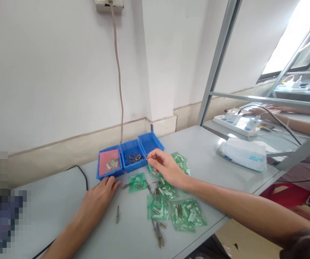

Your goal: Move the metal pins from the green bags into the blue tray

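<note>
My right hand [165, 167] is pinched over the right edge of the middle blue bin [133, 167], thumb and forefinger together on a thin metal pin [144, 156]. Loose dark metal pins [135, 158] lie inside that bin. My left hand [101, 194] rests on the table, fingertips against the front of the left blue bin [109, 175] and thumb apart from them; I see nothing in it. That bin holds a pink sheet [106, 158] and a small clear bag [112, 164]. Near the left thumb lie a metal pin [124, 186] and a green bag [137, 182] of metal parts.
The right blue bin [151, 142] stands by the wall. Several green bags [188, 216] and loose brass-ended pins [158, 233] are spread forward of my right arm. A single pin [117, 214] lies apart. Right: a white plastic package [244, 154], metal frame [217, 54], power strip [236, 124] and another person's arm [295, 124].
</note>
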Motion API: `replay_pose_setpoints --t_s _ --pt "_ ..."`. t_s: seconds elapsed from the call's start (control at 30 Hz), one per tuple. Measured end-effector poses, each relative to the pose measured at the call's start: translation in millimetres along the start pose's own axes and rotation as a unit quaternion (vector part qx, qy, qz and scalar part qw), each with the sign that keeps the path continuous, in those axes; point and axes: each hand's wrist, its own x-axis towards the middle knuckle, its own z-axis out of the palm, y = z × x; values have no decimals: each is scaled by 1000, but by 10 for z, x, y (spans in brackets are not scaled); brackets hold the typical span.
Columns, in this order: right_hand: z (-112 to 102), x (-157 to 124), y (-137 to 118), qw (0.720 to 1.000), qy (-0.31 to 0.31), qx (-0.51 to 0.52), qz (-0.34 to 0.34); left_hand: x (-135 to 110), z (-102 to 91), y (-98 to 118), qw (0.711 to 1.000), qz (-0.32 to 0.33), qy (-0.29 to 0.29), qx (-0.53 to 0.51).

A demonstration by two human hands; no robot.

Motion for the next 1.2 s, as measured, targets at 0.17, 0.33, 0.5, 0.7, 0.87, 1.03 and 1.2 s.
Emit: replay_pose_setpoints --t_s 0.17,0.33,0.5,0.7,0.87,1.03,1.2 --pt "6 -11 -14 1000 -10 13 3 0 12 4 999 19 28 29" --pt "12 -6 -13 1000 -6 19 5 -10 46 -12 997 34 64 37" --pt "10 -11 -21 1000 -9 13 6 -6 65 -16 996 37 70 43" --pt "8 -30 -31 1000 -15 12 6 15 40 -2 999 29 32 25" --pt "12 -37 -34 1000 -6 15 12 14 25 9 1000 23 9 4" --pt "8 -30 -21 1000 -3 16 8 23 24 11 1000 15 -2 -9" --pt "4 -30 5 1000 -3 18 2 34 -9 11 999 11 -35 -15"
